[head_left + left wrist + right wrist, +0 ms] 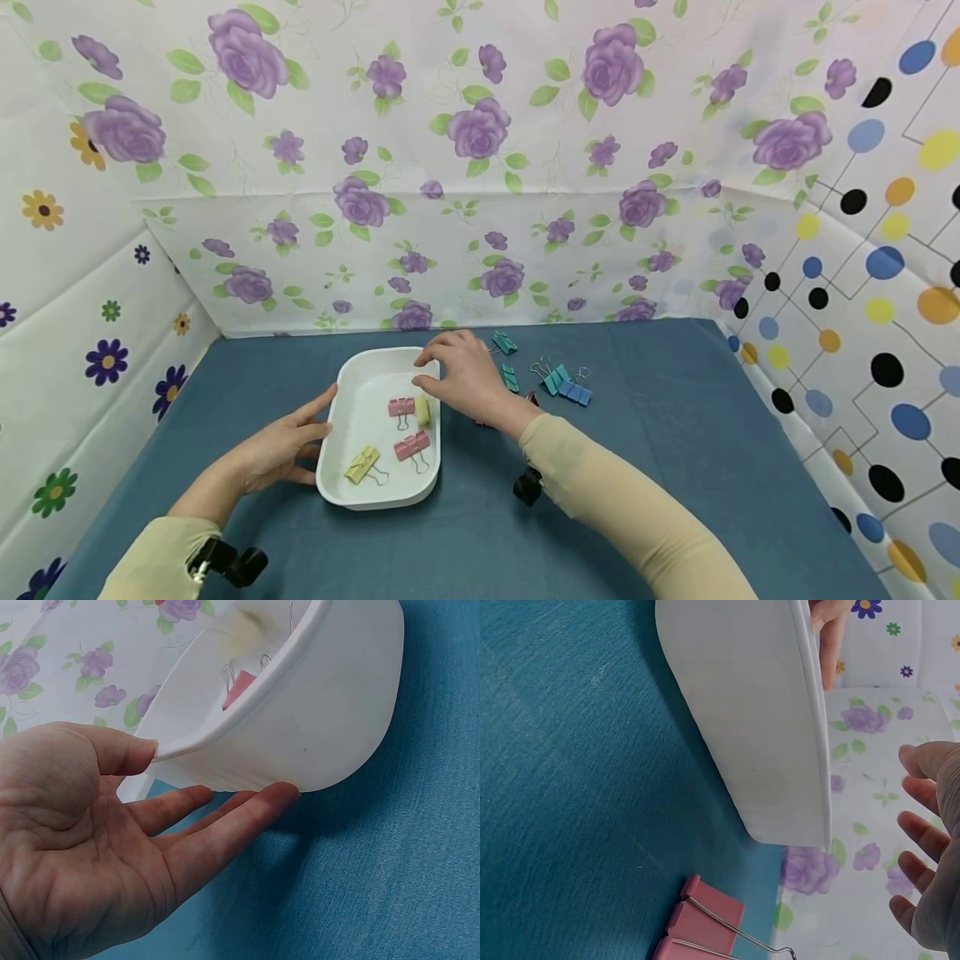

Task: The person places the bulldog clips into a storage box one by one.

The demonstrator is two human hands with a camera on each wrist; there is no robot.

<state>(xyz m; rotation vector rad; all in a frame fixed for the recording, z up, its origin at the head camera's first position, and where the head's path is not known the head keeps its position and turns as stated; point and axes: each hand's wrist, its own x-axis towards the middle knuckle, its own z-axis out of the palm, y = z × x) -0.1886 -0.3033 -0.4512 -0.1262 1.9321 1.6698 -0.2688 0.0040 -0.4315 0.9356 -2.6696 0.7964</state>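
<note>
A white tray (378,505) stands on the blue cloth with pink binder clips (412,446) and yellow binder clips (362,464) inside. My left hand (273,450) holds its left side; in the left wrist view the thumb (135,754) rests on the rim and the fingers lie under the wall. Above the tray's right rim hovers my right hand (468,379), thumb and fingers apart with nothing between them. Just below it, by the right inner wall, a yellow binder clip (423,412) shows; a yellow shape is blurred in the left wrist view.
Right of the tray lie several teal binder clips (556,380) and a blue binder clip (576,393). A reddish binder clip (705,922) lies near the tray, partly hidden by the right wrist in the head view. Patterned sheets (480,258) wall the table's back and sides.
</note>
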